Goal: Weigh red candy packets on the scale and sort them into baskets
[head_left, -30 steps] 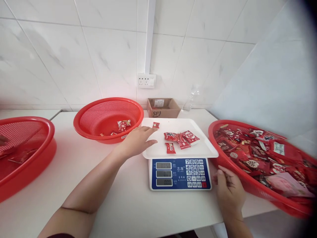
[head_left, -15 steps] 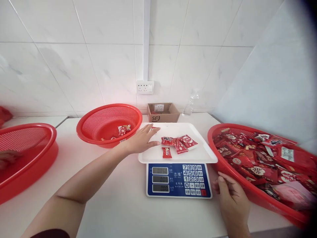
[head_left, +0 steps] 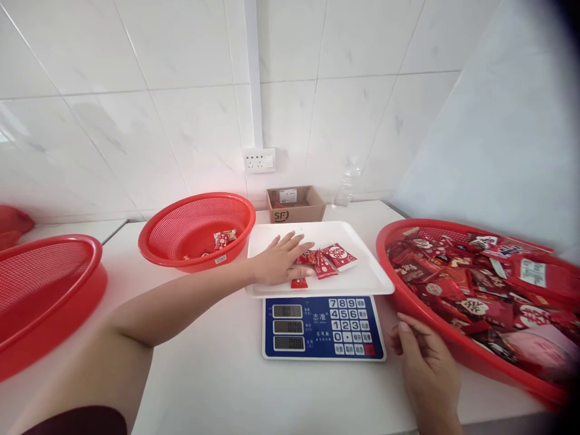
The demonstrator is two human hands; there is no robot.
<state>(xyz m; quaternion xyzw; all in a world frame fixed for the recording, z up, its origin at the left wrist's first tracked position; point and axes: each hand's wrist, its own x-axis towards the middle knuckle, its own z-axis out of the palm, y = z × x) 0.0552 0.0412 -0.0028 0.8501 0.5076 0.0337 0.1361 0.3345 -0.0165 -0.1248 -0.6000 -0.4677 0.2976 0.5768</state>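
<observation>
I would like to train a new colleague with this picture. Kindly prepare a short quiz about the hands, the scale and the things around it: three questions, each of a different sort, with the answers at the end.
1. Multiple choice: which is closest to the red packets on the white tray?
A) the left
B) the right
C) both equally

2. True or false: the right hand is resting on the keypad of the scale.

3. Fill in: behind the scale stands a ____, marked SF.

Key:
1. A, the left hand.
2. False; it is to the right of the scale.
3. cardboard box.
</observation>
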